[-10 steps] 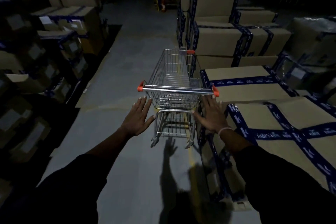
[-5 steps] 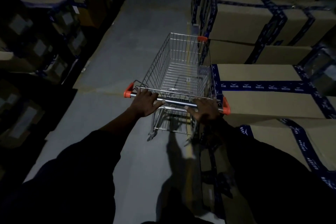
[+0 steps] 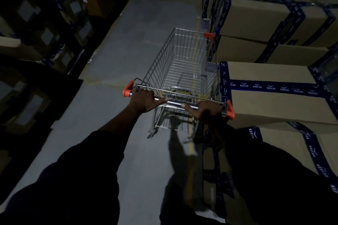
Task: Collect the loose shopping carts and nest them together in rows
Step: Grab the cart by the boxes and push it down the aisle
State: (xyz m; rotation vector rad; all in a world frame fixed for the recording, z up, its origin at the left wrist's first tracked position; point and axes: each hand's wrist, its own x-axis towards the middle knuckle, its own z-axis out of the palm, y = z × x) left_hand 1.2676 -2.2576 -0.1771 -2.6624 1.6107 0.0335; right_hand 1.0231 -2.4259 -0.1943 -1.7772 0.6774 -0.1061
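Observation:
A small wire shopping cart [image 3: 184,64] with orange corner caps stands in a dim warehouse aisle, its basket empty and pointing away from me. Its chrome handle bar [image 3: 175,103] runs across the view in front of me. My left hand [image 3: 144,99] is closed around the left end of the bar, beside the orange cap. My right hand [image 3: 207,110] grips the bar's right end. The cart's right side sits tight against a stack of cardboard boxes. No other cart is in view.
Taped cardboard boxes [image 3: 270,95] are stacked along the right, touching the cart's side. Darker box stacks [image 3: 42,29] line the left. A grey concrete floor [image 3: 139,29] runs ahead between them, with a faint yellow line under the cart.
A second ago both hands were open and short of the handle; they then closed on the bar. The cart now sits closer and larger in view.

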